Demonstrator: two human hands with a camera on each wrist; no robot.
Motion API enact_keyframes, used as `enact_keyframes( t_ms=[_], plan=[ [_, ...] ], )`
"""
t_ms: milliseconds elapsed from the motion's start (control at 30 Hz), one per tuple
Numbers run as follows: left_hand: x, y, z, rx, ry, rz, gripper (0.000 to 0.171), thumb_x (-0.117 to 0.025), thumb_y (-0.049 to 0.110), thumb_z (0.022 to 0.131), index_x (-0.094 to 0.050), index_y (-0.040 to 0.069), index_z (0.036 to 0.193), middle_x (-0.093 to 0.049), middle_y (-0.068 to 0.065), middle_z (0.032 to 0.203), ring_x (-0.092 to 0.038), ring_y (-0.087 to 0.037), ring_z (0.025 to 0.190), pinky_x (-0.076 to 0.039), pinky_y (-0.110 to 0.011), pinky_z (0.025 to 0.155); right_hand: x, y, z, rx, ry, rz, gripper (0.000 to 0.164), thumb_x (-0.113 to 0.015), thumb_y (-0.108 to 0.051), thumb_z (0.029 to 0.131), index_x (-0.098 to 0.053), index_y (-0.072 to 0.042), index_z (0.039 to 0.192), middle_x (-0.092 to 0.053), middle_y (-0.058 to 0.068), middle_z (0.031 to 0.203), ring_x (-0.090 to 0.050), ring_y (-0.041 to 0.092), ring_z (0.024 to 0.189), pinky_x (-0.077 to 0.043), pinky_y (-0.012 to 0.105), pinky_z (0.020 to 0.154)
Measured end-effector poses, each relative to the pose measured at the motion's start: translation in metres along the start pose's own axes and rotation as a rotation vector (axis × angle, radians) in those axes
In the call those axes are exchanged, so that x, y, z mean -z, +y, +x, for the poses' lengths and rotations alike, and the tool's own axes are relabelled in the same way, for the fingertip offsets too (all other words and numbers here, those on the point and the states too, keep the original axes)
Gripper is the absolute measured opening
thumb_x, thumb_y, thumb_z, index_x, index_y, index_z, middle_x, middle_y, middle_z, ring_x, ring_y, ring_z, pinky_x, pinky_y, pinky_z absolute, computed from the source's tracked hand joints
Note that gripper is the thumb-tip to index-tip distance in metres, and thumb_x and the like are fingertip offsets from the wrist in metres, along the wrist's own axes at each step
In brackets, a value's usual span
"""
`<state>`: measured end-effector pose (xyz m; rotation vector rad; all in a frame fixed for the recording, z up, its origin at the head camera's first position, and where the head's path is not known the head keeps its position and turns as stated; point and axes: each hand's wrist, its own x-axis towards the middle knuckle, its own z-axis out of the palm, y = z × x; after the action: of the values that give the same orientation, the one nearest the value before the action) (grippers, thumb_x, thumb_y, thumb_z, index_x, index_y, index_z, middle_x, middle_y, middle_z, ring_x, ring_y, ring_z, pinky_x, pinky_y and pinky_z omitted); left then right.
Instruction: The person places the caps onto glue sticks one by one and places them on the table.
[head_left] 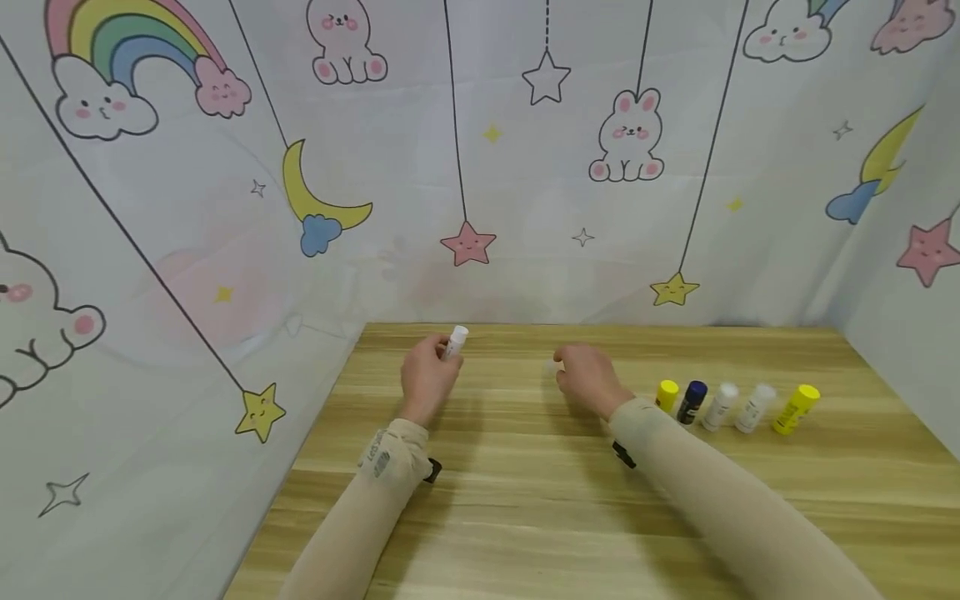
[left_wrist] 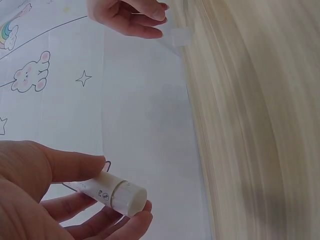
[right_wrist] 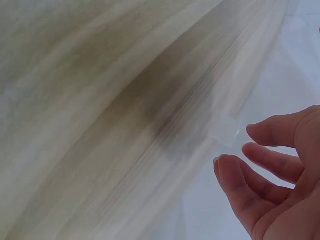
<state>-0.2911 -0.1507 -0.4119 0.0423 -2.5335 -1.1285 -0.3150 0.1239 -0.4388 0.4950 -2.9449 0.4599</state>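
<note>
My left hand [head_left: 429, 377] grips a white glue stick [left_wrist: 107, 190] between thumb and fingers, its white-capped end pointing up and away in the head view. Small dark print shows on its side in the left wrist view. Farther right, my right hand [head_left: 589, 380] hovers low over the table with fingers bent and spread, nothing between them. Just beyond its fingertips a small translucent whitish cap-like piece [right_wrist: 226, 131] stands on the table, close to the thumb tip. In the left wrist view this translucent piece [left_wrist: 181, 36] sits beside the right fingers.
On the right of the wooden table [head_left: 510, 500] several glue sticks stand in a row: a yellow one [head_left: 667, 394] partly behind the right sleeve, a dark blue one [head_left: 693, 402], two white ones, and a taller yellow one [head_left: 797, 410]. A patterned curtain [head_left: 540, 167] hangs behind the table.
</note>
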Motion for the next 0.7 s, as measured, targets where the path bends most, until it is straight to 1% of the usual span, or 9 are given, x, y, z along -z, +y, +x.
enact_keyframes(
  t_ms=[133, 267, 433, 500, 600, 633, 700],
  plan=[
    [-0.001, -0.002, -0.004, -0.008, 0.002, 0.004, 0.028, -0.075, 0.015, 0.086, -0.073, 0.011, 0.115, -0.071, -0.008, 0.092, -0.066, -0.027, 0.080, -0.053, -0.045, 0.072, -0.008, -0.001, 0.002, -0.001, 0.015, 0.034, 0.032, -0.064, -0.005, 0.092, -0.070, -0.001, 0.123, -0.069, 0.015, 0.120, -0.066, 0.034, 0.106, -0.055, 0.048, 0.084],
    [0.000, -0.002, -0.009, -0.006, 0.000, 0.002, 0.028, -0.076, 0.014, 0.086, -0.073, 0.011, 0.114, -0.071, -0.007, 0.090, -0.066, -0.026, 0.079, -0.053, -0.045, 0.070, -0.017, -0.001, 0.005, 0.009, 0.019, 0.039, 0.034, -0.063, -0.004, 0.092, -0.068, -0.001, 0.125, -0.067, 0.016, 0.122, -0.063, 0.035, 0.111, -0.054, 0.049, 0.088],
    [-0.001, 0.001, -0.011, -0.024, -0.014, -0.005, 0.030, -0.075, 0.015, 0.087, -0.073, 0.012, 0.116, -0.072, -0.007, 0.092, -0.066, -0.025, 0.080, -0.053, -0.044, 0.071, -0.023, -0.001, 0.009, 0.038, 0.024, 0.052, 0.037, -0.061, -0.001, 0.091, -0.068, -0.003, 0.127, -0.066, 0.015, 0.124, -0.064, 0.034, 0.109, -0.054, 0.045, 0.081],
    [0.000, 0.002, -0.010, -0.035, -0.010, -0.004, 0.030, -0.076, 0.015, 0.086, -0.073, 0.012, 0.116, -0.072, -0.007, 0.092, -0.066, -0.024, 0.081, -0.053, -0.044, 0.072, -0.024, 0.000, 0.011, 0.054, 0.024, 0.062, 0.037, -0.059, 0.001, 0.090, -0.069, -0.003, 0.125, -0.067, 0.014, 0.124, -0.064, 0.033, 0.110, -0.054, 0.045, 0.083],
    [0.002, 0.003, -0.010, -0.043, -0.003, -0.001, 0.030, -0.076, 0.014, 0.086, -0.074, 0.012, 0.115, -0.072, -0.007, 0.091, -0.066, -0.024, 0.081, -0.053, -0.045, 0.072, -0.026, 0.000, 0.013, 0.068, 0.016, 0.077, 0.034, -0.056, 0.005, 0.091, -0.071, -0.001, 0.121, -0.068, 0.014, 0.121, -0.063, 0.033, 0.113, -0.054, 0.045, 0.089],
    [0.003, 0.003, -0.010, -0.041, -0.003, -0.002, 0.030, -0.077, 0.014, 0.086, -0.074, 0.012, 0.115, -0.072, -0.007, 0.092, -0.066, -0.025, 0.081, -0.053, -0.045, 0.072, -0.026, -0.001, 0.013, 0.067, 0.013, 0.083, 0.034, -0.055, 0.006, 0.091, -0.072, -0.001, 0.119, -0.068, 0.014, 0.120, -0.063, 0.033, 0.113, -0.053, 0.046, 0.091],
    [0.005, 0.003, -0.010, -0.033, -0.008, -0.002, 0.031, -0.077, 0.014, 0.086, -0.074, 0.012, 0.116, -0.072, -0.008, 0.092, -0.066, -0.025, 0.082, -0.054, -0.045, 0.072, -0.026, -0.002, 0.013, 0.067, 0.009, 0.088, 0.034, -0.053, 0.009, 0.091, -0.072, 0.000, 0.118, -0.069, 0.014, 0.119, -0.064, 0.033, 0.112, -0.053, 0.046, 0.092]
  ],
)
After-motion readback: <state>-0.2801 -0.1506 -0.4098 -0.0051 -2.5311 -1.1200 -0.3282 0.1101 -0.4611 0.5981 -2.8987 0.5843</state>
